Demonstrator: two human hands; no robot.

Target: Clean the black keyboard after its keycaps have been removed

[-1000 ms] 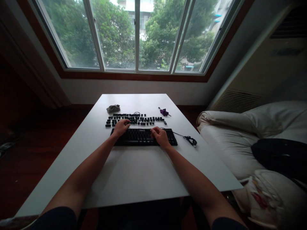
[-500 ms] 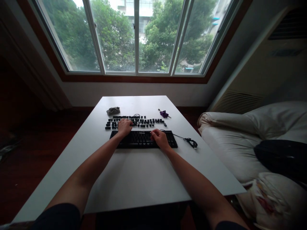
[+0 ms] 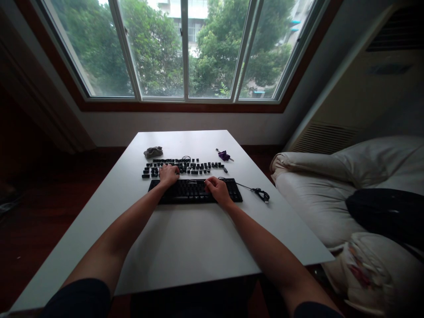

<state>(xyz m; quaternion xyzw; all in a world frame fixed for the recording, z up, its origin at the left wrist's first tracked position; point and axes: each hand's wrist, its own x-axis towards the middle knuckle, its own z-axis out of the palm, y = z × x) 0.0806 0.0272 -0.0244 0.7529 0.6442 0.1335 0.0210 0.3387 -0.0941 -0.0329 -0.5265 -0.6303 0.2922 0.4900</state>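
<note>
A black keyboard [image 3: 185,194] lies across the white table, many of its key positions looking bare. Over its upper right part, my right hand [image 3: 217,190] has its fingers pinched on a thin silvery tool that looks like tweezers [image 3: 192,181], pointing left. Beyond the keyboard's left end, my left hand [image 3: 169,176] reaches among loose black keycaps [image 3: 198,166] laid out in rows. Its fingers are apart and bent down over the caps; their tips are partly hidden, and I see no keycap held.
A grey crumpled cloth [image 3: 153,152] sits at the back left of the white table [image 3: 185,247]. At the back right lies a purple brush-like item [image 3: 224,155]. The bundled USB cable [image 3: 261,194] rests right of the keyboard. A cream sofa [image 3: 304,198] stands beside the table.
The whole view has shifted slightly. My left hand has moved back a little toward the keyboard, its fingers still over the keycaps. My right hand keeps its pinch over the keyboard.
</note>
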